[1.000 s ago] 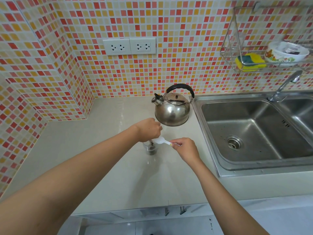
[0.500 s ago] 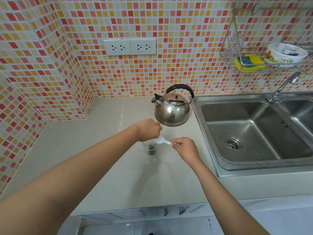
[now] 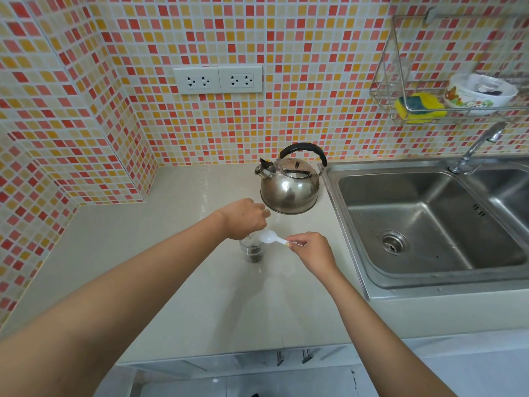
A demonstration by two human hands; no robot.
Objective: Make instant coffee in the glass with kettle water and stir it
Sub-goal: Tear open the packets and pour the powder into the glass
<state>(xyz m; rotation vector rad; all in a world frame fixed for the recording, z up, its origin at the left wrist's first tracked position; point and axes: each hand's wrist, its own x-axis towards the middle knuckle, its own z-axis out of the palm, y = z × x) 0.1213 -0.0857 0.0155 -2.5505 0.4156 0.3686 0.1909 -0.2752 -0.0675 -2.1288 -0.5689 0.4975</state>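
Small clear glass stands on the smooth pale countertop, dark coffee granules at its bottom. Left hand curled closed right over the glass rim, hiding the top; what the fingers pinch, cannot tell. Right hand pinches the handle end of a white translucent plastic spoon, bowl of the spoon over the glass mouth, just under the left hand. Rounded stainless kettle, shiny, black arched handle, short spout pointing left, sits on the counter just behind the glass, beside the sink edge. Steel double sink to the right, round drain, brushed surface, chrome tap at the back. Wall is glossy mosaic tile in red, orange, yellow. Two white double sockets above the kettle. Wire rack top right holds a yellow-green sponge and a white patterned bowl.
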